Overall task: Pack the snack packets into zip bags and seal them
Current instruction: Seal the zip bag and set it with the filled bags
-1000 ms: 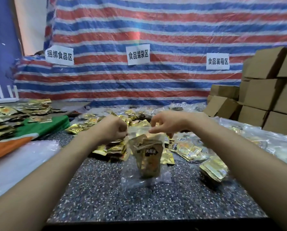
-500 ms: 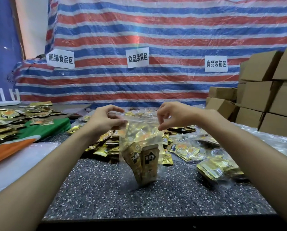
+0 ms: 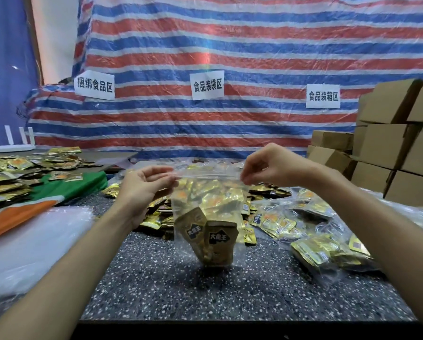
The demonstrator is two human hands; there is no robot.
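Note:
A clear zip bag (image 3: 206, 192) hangs upright in front of me above the speckled table (image 3: 230, 295). Gold snack packets (image 3: 211, 241) with black labels sit at its bottom. My left hand (image 3: 144, 185) pinches the left end of the bag's zip strip. My right hand (image 3: 271, 165) pinches the right end, and the strip is stretched flat between them. Behind the bag lies a heap of loose gold packets (image 3: 259, 192).
Filled zip bags (image 3: 323, 249) lie to the right. Cardboard boxes (image 3: 397, 148) are stacked at the far right. More gold packets (image 3: 14, 173) cover a green and orange cloth (image 3: 65, 190) on the left, with clear plastic sheeting (image 3: 34, 244) in front. A striped tarp hangs behind.
Both hands rose from table level and moved apart, lifting the zip bag upright and stretching its top edge wider between them.

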